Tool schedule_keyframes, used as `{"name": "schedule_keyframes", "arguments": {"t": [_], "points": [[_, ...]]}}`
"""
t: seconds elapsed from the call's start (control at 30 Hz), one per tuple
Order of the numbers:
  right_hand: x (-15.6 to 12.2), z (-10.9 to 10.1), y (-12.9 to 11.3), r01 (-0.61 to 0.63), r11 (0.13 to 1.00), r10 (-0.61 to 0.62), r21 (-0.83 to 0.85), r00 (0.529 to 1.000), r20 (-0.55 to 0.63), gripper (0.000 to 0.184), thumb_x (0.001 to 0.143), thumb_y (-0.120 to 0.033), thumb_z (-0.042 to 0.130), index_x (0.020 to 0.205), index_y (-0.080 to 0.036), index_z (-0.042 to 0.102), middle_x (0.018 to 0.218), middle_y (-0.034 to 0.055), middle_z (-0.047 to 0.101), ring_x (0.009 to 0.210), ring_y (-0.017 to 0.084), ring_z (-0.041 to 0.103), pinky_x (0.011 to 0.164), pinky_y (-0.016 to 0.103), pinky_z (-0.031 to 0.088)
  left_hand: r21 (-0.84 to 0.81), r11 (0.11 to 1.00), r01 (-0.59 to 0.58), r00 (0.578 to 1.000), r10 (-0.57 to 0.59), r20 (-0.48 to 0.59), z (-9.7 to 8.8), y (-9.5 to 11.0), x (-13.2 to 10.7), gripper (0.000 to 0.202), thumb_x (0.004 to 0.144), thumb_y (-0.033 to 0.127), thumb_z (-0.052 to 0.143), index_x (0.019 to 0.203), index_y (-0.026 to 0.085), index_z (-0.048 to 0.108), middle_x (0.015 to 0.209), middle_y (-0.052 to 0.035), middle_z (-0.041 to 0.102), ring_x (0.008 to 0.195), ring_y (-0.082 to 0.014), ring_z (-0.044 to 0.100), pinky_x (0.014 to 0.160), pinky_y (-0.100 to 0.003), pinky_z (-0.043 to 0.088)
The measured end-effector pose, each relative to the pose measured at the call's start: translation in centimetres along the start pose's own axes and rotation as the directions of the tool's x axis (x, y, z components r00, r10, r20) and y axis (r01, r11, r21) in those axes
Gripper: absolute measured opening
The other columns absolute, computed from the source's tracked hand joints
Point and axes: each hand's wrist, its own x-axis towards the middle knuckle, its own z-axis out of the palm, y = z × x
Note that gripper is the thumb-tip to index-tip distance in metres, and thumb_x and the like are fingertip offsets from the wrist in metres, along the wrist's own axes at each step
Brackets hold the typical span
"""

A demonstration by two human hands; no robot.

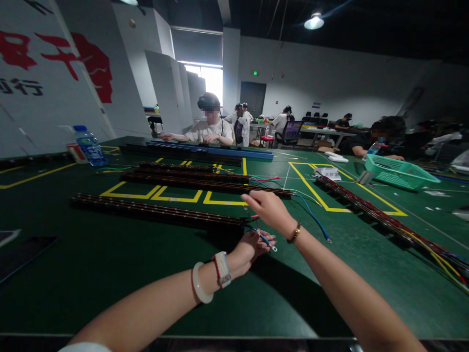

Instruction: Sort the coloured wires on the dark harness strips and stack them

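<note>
My left hand is closed around a blue wire whose end carries a metal ring terminal. That wire comes from the right end of a long dark bar-shaped wire assembly lying on the table. Just above, my right hand is curled with its fingers pointing left and down. Its fingertips are partly hidden, and I cannot make out what they pinch. A short red wire end shows beside them, between the two hands.
More long assemblies with loose wires lie behind, and another runs along the right. Yellow tape marks the green table. A green basket and a water bottle stand farther back. A co-worker sits opposite.
</note>
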Motion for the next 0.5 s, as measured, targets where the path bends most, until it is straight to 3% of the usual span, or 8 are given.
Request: {"name": "schedule_keyframes", "arguments": {"t": [0.1, 0.23, 0.33, 0.5], "points": [[-2.6, 1.4, 5.1, -0.149, 0.967, 0.184, 0.206, 0.97, -0.162, 0.047, 0.096, -0.048, 0.03, 0.068, -0.018, 0.053, 0.064, 0.0007, 0.055, 0.06, 0.013, 0.049, 0.057, 0.023, 0.032, 0.08, 0.997, -0.011, 0.999, 0.014, -0.034, 0.4, 0.4, -0.7, 0.016, 0.091, 0.027, 0.046, 0.089, 0.013, 0.053, 0.094, -0.0137, 0.067, 0.085, -0.0183, 0.067, 0.088, -0.037, 0.048], [-5.6, 4.8, 10.4, -0.275, 0.898, 0.329, 0.343, 0.938, -0.112, 0.036, 0.09, -0.048, 0.04, 0.076, -0.018, 0.055, 0.069, 0.001, 0.055, 0.065, 0.015, 0.049, 0.061, 0.025, 0.036, 0.245, 0.964, 0.102, 0.995, -0.095, -0.039, 0.6, 1.7, -1.2, 0.026, 0.095, 0.031, 0.033, 0.087, 0.013, 0.05, 0.081, -0.0126, 0.068, 0.079, -0.0192, 0.068, 0.082, -0.037, 0.049], [-6.4, 6.2, 11.9, -0.325, 0.835, 0.392, 0.444, 0.918, -0.065, 0.033, 0.088, -0.047, 0.042, 0.085, -0.018, 0.055, 0.076, 0.0022, 0.059, 0.07, 0.017, 0.053, 0.064, 0.027, 0.039, 0.4, 0.894, 0.201, 0.979, -0.193, -0.061, 0.2, 3.1, -1.1, 0.031, 0.095, 0.035, 0.03, 0.084, 0.013, 0.048, 0.07, -0.0099, 0.066, 0.069, -0.0198, 0.068, 0.073, -0.036, 0.05], [-6.2, 6.0, 11.5, -0.314, 0.808, 0.386, 0.498, 0.922, -0.044, 0.032, 0.087, -0.047, 0.043, 0.088, -0.018, 0.056, 0.078, 0.0026, 0.06, 0.07, 0.017, 0.055, 0.065, 0.028, 0.041, 0.597, 0.732, 0.33, 0.918, -0.397, -0.02, -0.9, 5.5, -0.5, 0.034, 0.09, 0.042, 0.04, 0.077, 0.013, 0.05, 0.059, -0.0041, 0.061, 0.061, -0.02, 0.067, 0.065, -0.032, 0.049]]}}
